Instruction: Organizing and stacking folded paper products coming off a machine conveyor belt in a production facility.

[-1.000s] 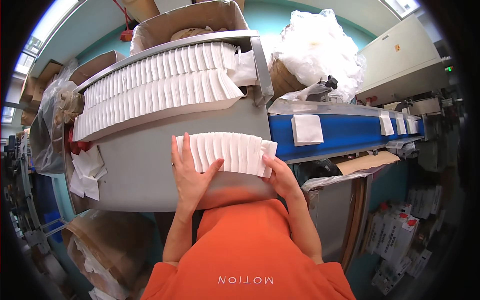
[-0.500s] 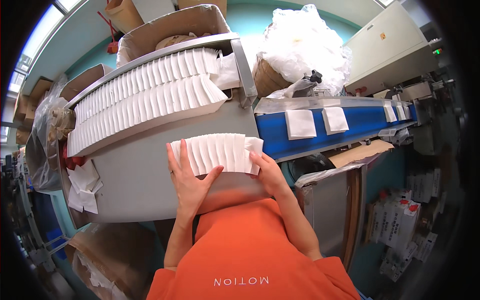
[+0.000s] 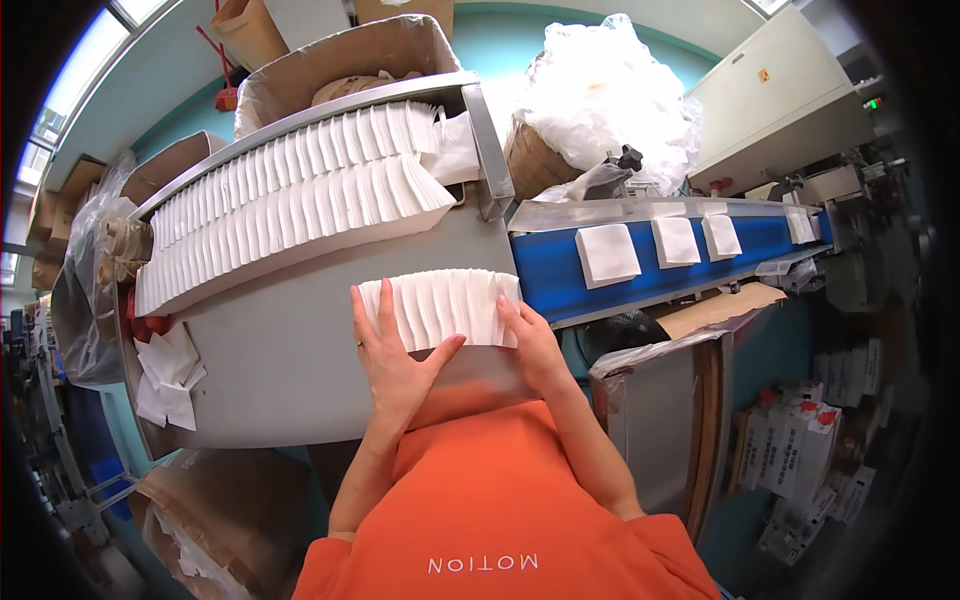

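Both my hands hold a short row of white folded paper napkins (image 3: 440, 308) standing on edge on the grey metal table (image 3: 270, 375). My left hand (image 3: 395, 378) closes on its left end, fingers over the far side and thumb along the near side. At the right end, my right hand (image 3: 538, 352) presses with its thumb and bent fingers; the fingertips are partly hidden. Farther back, two long rows of the same napkins (image 3: 290, 225) stand packed against the table's raised edge. To the right, small napkin stacks (image 3: 608, 254) lie apart on a blue conveyor belt (image 3: 550, 285).
Loose napkins (image 3: 168, 375) lie at the table's left end. Behind the raised metal edge stands a cardboard box (image 3: 345, 50). A heap of clear plastic (image 3: 610, 100) rises behind the belt. An open carton (image 3: 225, 510) sits below the table at the left.
The uneven napkins at the row's right end now line up with the rest. My left hand and the row's left end have shifted slightly right. The stacks on the belt have changed places.
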{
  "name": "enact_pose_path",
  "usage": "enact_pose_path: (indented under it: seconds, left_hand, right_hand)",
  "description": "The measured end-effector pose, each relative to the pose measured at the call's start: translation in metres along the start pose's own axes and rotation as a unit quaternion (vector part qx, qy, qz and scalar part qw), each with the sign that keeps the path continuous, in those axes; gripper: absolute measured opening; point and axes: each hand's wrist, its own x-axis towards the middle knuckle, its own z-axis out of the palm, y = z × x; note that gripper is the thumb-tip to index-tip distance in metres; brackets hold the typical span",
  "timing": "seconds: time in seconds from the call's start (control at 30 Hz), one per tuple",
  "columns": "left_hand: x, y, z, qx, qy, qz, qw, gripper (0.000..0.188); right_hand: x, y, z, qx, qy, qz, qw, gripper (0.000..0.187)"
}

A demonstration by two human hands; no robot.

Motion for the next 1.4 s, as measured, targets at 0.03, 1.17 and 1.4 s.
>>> enact_pose_path:
  seconds: [0.03, 1.17, 1.4]
  left_hand:
    - [0.001, -0.002, -0.002, 0.006, 0.002, -0.008, 1.000, 0.108]
    - [0.000, 0.011, 0.012, -0.041, -0.001, 0.023, 0.999, 0.097]
    - [0.003, 0.004, 0.012, -0.116, -0.054, 0.021, 0.992, 0.086]
  right_hand:
    - [-0.001, 0.001, -0.008, 0.035, -0.005, 0.037, 0.999, 0.036]
    - [-0.004, 0.000, -0.009, 0.017, -0.052, 0.053, 0.997, 0.032]
    - [0.002, -0.001, -0.022, 0.085, 0.102, -0.030, 0.991, 0.043]
